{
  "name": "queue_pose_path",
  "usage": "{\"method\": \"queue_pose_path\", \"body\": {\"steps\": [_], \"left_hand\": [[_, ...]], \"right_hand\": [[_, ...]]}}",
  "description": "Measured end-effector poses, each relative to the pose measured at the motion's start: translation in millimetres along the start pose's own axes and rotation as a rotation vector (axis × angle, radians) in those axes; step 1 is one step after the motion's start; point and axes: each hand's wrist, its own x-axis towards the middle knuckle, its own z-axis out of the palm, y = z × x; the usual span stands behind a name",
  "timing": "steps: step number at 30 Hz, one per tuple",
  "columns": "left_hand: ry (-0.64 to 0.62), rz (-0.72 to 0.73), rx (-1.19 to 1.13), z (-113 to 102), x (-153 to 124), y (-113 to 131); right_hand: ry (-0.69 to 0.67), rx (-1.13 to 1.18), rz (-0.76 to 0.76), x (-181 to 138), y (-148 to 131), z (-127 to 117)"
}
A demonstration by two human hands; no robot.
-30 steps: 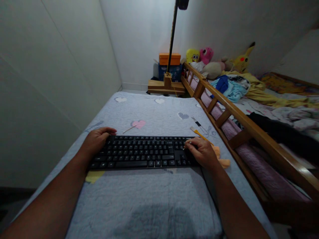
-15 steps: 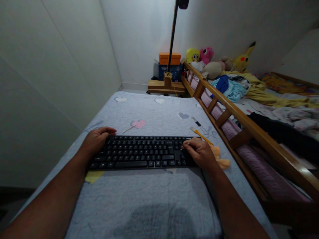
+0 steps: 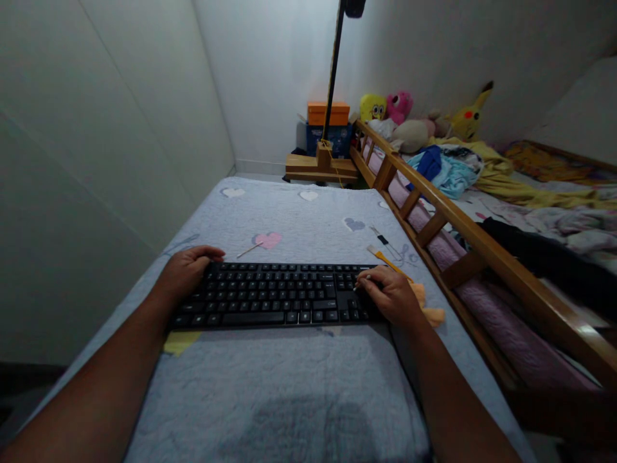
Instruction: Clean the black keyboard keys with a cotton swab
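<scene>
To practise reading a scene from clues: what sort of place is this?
Probably a bedroom: a heart-patterned quilt, a wooden-railed bed beside it strewn with clothes, and plush toys piled at its far end.

black keyboard [image 3: 274,299] lies flat, crosswise; thin white-tipped stick [image 3: 362,281] angled over its right keys.

The keyboard [image 3: 274,294] lies on the bedspread [image 3: 289,379], a swab [image 3: 248,251] behind it, a brush [image 3: 385,258] behind its right end.
</scene>
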Motion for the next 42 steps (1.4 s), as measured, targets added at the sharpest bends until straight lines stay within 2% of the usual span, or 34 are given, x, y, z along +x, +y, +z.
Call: {"method": "queue_pose_path", "body": {"steps": [25, 42], "left_hand": [[-0.003, 0.0, 0.001, -1, -2, 5], [0.001, -0.004, -0.014, -1, -2, 5]], "right_hand": [[0.003, 0.006, -0.047, 1, -7, 8], [0.068, 0.05, -0.013, 7, -1, 16]]}}
